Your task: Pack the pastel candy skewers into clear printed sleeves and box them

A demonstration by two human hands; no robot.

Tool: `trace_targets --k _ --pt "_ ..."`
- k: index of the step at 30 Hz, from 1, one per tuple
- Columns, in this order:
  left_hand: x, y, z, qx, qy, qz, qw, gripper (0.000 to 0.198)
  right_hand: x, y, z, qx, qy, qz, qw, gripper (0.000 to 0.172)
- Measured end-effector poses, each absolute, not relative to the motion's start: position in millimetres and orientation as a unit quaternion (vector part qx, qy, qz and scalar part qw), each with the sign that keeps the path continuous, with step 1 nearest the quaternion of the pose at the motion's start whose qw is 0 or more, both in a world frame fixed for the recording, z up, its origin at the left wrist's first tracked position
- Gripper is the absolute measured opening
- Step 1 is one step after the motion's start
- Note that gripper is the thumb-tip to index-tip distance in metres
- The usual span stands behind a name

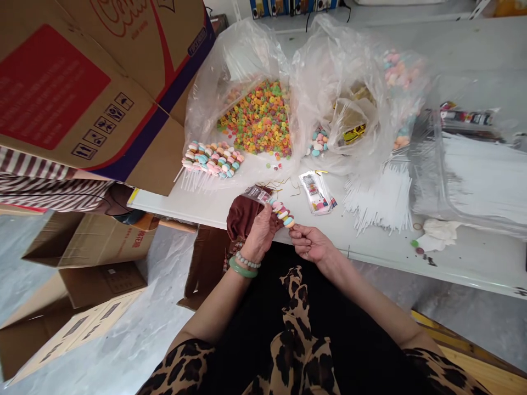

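My left hand (262, 233), with a bead bracelet and green bangle at the wrist, is closed around a clear plastic wrapper (258, 194) with a dark printed label. A candy skewer (283, 213) of pastel pieces sticks out beside its fingers; whether it is partly inside the wrapper I cannot tell. The fingertips of my right hand (312, 243) pinch the skewer's near end. Brown cloth (244, 216) bulges at the table edge, left of my left hand. Flat printed wrappers (316, 192) and gold twist ties (282, 189) lie just beyond my hands.
On the white table (436, 258) are a bag of colourful candy rings (263, 118), finished candy skewers (213, 159), another clear bag (319, 71) and white sticks (382, 195). A large carton (135, 104) blocks the left, near a person's striped sleeve (45, 175). Open boxes (94, 241) stand on the floor.
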State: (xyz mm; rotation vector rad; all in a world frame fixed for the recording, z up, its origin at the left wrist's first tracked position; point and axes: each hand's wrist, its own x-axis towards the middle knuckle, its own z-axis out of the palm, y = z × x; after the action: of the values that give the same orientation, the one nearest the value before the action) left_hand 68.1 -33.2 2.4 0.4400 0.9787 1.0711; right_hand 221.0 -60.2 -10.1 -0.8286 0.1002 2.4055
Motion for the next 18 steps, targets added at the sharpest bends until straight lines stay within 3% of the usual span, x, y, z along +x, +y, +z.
trace_targets --k 3,12,18 --pt "60 -32 0 0.237 0.51 0.481 0.673 0.046 224 -60 -12 -0.346 0.015 0.883 0.316 0.011" --pt "62 -34 0 0.419 0.608 0.454 0.498 0.028 216 -65 -16 -0.498 -0.154 0.749 0.409 0.021" --pt "65 -37 1 0.496 0.671 0.388 0.391 0.03 213 -64 -14 -0.491 -0.139 0.768 0.387 0.023"
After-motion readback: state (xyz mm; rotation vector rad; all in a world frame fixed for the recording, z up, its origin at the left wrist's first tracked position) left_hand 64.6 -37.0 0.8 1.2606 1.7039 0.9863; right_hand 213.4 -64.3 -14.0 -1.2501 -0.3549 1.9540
